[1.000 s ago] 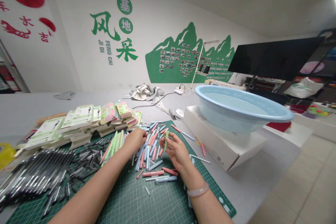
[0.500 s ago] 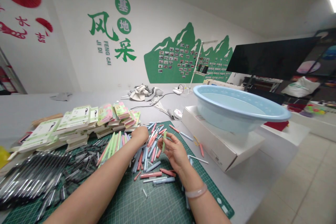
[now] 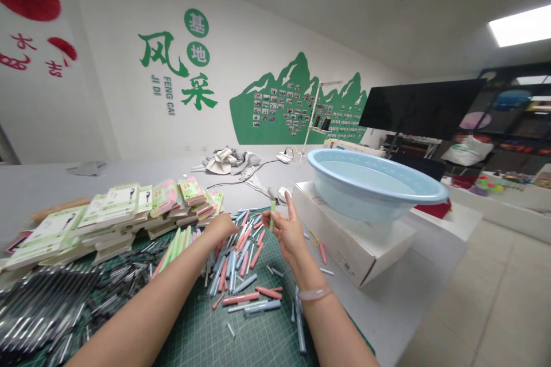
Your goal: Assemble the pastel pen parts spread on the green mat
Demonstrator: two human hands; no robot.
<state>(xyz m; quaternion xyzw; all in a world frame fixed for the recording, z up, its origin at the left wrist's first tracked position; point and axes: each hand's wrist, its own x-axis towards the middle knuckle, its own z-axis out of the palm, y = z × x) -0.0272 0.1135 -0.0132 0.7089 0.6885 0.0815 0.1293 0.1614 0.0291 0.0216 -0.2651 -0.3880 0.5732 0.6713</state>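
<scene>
My right hand is raised over the cutting mat, a short light green pen piece pinched upright between thumb and fingers, with the index finger stretched out. My left hand is curled low at the left edge of a heap of loose pink and blue pen parts. Its fingertips are turned away, so what they grip, if anything, is hidden. Light green pen barrels lie bunched beside my left forearm. Below the heap, a few pink and blue pieces lie scattered on the green cutting mat.
Rows of dark clear pens cover the mat's left side. Behind them are stacked small boxes. On the right, a blue basin rests on a white carton. Cloths and a cable lie at the back.
My left hand has drawn slightly left and nearer at the heap's edge. My right hand still pinches the green piece, its index finger now extended. The whole view has shifted a little.
</scene>
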